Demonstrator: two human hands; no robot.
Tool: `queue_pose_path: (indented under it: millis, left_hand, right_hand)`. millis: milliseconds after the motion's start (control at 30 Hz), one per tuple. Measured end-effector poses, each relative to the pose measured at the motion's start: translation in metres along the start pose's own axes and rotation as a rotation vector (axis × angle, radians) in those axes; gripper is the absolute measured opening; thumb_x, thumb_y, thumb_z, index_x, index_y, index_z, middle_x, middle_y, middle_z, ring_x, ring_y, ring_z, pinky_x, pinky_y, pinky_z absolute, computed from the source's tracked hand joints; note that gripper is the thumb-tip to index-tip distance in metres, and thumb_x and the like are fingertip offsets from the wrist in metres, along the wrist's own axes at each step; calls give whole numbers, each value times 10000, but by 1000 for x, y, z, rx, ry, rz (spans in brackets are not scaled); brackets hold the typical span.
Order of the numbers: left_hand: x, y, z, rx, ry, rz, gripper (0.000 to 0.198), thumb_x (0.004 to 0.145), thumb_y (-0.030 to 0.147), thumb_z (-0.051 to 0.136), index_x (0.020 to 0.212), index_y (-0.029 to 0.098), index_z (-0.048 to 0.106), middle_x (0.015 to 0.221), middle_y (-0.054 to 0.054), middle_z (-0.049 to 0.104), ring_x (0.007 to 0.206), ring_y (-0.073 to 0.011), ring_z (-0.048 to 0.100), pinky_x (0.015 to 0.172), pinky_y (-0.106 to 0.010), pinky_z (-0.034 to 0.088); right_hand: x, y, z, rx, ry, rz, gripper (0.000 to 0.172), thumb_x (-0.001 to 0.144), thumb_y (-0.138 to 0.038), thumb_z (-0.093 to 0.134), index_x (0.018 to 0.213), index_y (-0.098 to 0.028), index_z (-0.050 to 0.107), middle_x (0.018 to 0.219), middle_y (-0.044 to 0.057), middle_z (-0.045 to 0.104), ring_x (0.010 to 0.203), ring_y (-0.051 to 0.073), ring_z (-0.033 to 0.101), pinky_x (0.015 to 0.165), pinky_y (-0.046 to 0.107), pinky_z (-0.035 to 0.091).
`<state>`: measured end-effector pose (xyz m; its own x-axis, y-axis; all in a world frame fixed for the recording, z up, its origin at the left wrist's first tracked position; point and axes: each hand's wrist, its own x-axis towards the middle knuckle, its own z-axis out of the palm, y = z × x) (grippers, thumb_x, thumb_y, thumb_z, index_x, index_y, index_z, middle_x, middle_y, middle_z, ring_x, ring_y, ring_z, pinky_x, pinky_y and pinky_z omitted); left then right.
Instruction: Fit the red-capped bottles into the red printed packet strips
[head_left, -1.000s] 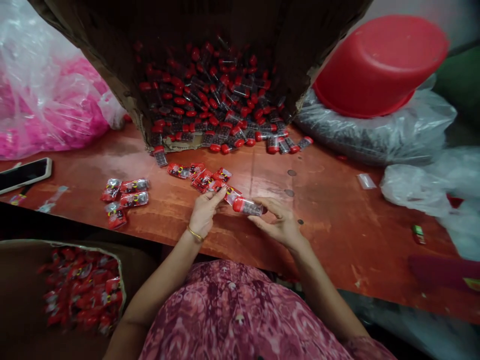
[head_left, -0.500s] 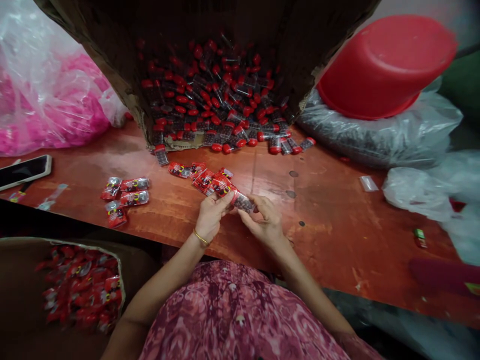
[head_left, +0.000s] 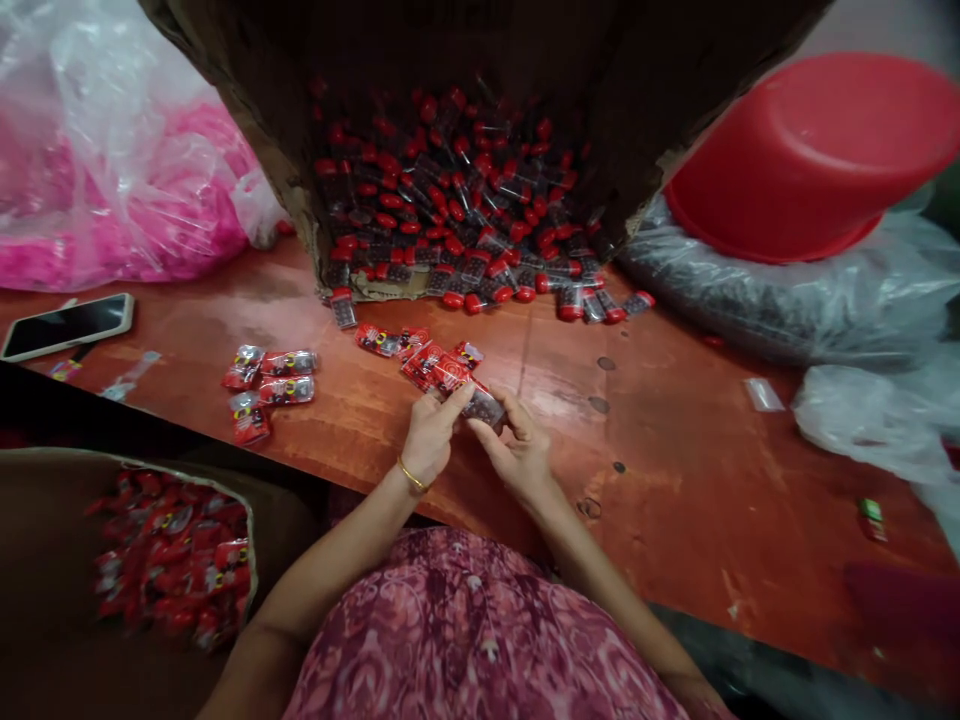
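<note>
Both hands meet over the wooden table's near edge around a small clear bottle of dark beads (head_left: 484, 404), partly covered by a red printed wrapper. My left hand (head_left: 429, 437) is closed on its left side, thumb lying along the top. With thumb and fingers my right hand (head_left: 523, 452) pinches the right end. Just beyond my left hand lie several flat red printed wrappers (head_left: 421, 362), overlapping in a loose pile. Farther left are several wrapped bottles (head_left: 288, 389) in red printed film.
A large cardboard box (head_left: 296, 215) lies open toward me, with red-capped bottles (head_left: 457, 205) spilling from it. A lower box at left (head_left: 251, 540) holds red wrapped packs. Around the table (head_left: 675, 470) are a phone (head_left: 69, 326), pink-filled bags (head_left: 135, 200) and a red tub (head_left: 817, 150).
The view has shifted slightly, so the table things appear farther right. My right hand has come closer to my left at the bottle, and the bottle shows less of its length.
</note>
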<state>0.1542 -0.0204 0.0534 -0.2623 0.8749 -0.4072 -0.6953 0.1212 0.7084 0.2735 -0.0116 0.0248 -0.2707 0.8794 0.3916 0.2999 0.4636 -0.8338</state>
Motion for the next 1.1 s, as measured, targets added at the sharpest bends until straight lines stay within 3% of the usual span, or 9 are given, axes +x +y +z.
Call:
queue_pose_path:
  millis: [67, 200, 300, 400, 567, 667, 867, 967, 1100]
  left_hand:
    - [-1, 0, -3, -6, 18, -46, 404, 478, 387, 814, 698, 118, 609, 637, 1, 652, 582, -104, 601, 621, -230, 475]
    - [-2, -3, -6, 4, 12, -74, 457, 457, 436, 813, 714, 113, 617, 651, -13, 656, 589, -105, 606, 611, -222, 476]
    - [-1, -3, -6, 37, -4, -36, 471, 462, 457, 806, 726, 108, 632, 663, -15, 656, 599, -99, 599, 628, -220, 484]
    - [2, 3, -13, 92, 42, -47, 453, 520, 497, 767, 715, 115, 622, 653, -13, 649, 556, -87, 577, 572, -205, 468]
    - [6, 33, -56, 391, 221, 96, 403, 659, 530, 645, 755, 141, 612, 657, -19, 655, 565, -127, 593, 558, -234, 455]
    - [6, 54, -86, 987, 346, 151, 401, 732, 544, 549, 589, 170, 552, 422, 9, 534, 452, -142, 531, 509, -244, 383]
    - [8, 75, -101, 1666, 442, 112, 410, 834, 535, 359, 645, 208, 519, 575, -63, 621, 636, -241, 626, 530, -274, 332]
    - [15, 82, -99, 1784, 503, 46, 419, 846, 545, 313, 675, 215, 505, 621, -86, 646, 687, -275, 646, 541, -285, 345]
    - [19, 91, -98, 1849, 614, 4, 459, 838, 577, 304, 868, 192, 552, 770, -137, 689, 743, -315, 655, 554, -319, 387]
  right_hand:
    - [-5, 6, 2, 115, -42, 79, 393, 828, -316, 568, 1209, -239, 511, 1038, 54, 641, 882, 175, 615, 774, 331, 523]
    - [-5, 14, 10, 302, -60, 212, 322, 842, -311, 540, 1153, -228, 538, 843, 18, 650, 626, 116, 593, 560, 249, 524]
    - [2, 12, 16, 336, -33, 197, 254, 795, -321, 597, 1027, -219, 579, 760, 1, 645, 607, 123, 594, 521, 238, 510]
    - [19, 9, 16, 247, -107, 139, 198, 770, -337, 629, 918, -209, 596, 628, -33, 605, 530, 118, 561, 488, 231, 480]
    - [86, -3, 28, -102, -315, -233, 233, 889, -357, 456, 917, -194, 620, 839, 58, 668, 737, 174, 593, 685, 319, 490]
    - [141, -15, 69, -332, -477, -531, 261, 873, -319, 483, 1059, -174, 596, 1061, 106, 635, 926, 221, 549, 832, 374, 444]
    - [216, -22, 162, -599, -911, -874, 370, 811, -291, 523, 1168, -196, 546, 1274, 86, 527, 1076, 273, 473, 847, 430, 404]
    - [230, -18, 171, -633, -949, -939, 331, 800, -320, 519, 1097, -191, 586, 1226, 97, 554, 1069, 286, 469, 903, 503, 346]
    - [244, -9, 154, -689, -904, -900, 391, 723, -321, 586, 1080, -160, 595, 1192, 138, 553, 1077, 321, 449, 938, 576, 282]
